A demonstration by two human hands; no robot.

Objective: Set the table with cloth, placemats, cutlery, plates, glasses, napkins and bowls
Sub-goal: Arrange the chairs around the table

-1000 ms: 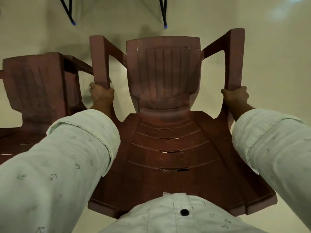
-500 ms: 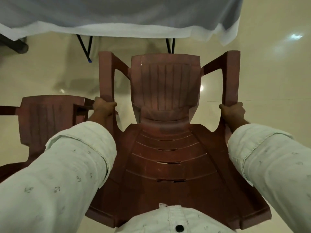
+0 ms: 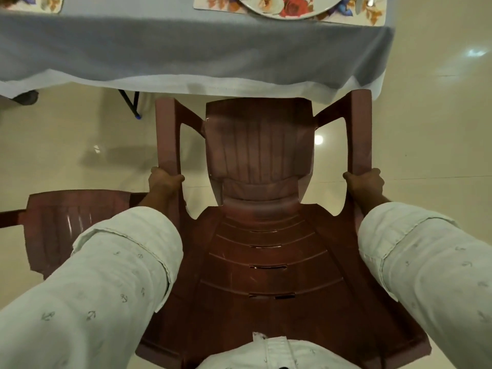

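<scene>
Two chairs sit in your view, and you are holding the nearer one. Starting at the far left, the corner of a flowered placemat [image 3: 40, 2] lies on the grey tablecloth [image 3: 186, 46] at the top edge. Below it, a second brown chair [image 3: 61, 222] stands on the pale floor [image 3: 53, 145], partly hidden behind your left sleeve [image 3: 106, 275]. A black bench leg [image 3: 131, 102] with a blue tip shows under the cloth's white hem.

Your left hand [image 3: 163, 182] curls round the lower end of the left armrest [image 3: 167, 137] of the brown plastic chair [image 3: 266, 262], fingers wrapped over its inner edge, so that grip is closed tight on the armrest. The chair's back [image 3: 259, 145] points away from you toward the bench, its top edge just beneath the hanging cloth. The slatted seat runs down toward your shirt [image 3: 277, 352] at the bottom of the frame.

Above the chair back, a second flowered placemat [image 3: 221, 6] lies on the cloth near the bench edge, with a rose-patterned plate [image 3: 287, 6] resting on it. Cutlery [image 3: 364, 2] lies on the mat just right of the plate; which pieces they are is hard to make out.

Your right hand [image 3: 366, 183] wraps round the lower end of the right armrest [image 3: 359, 129] in the same way, that grip also clamped on the plastic. Your right sleeve [image 3: 426, 262] fills the lower right corner.
</scene>
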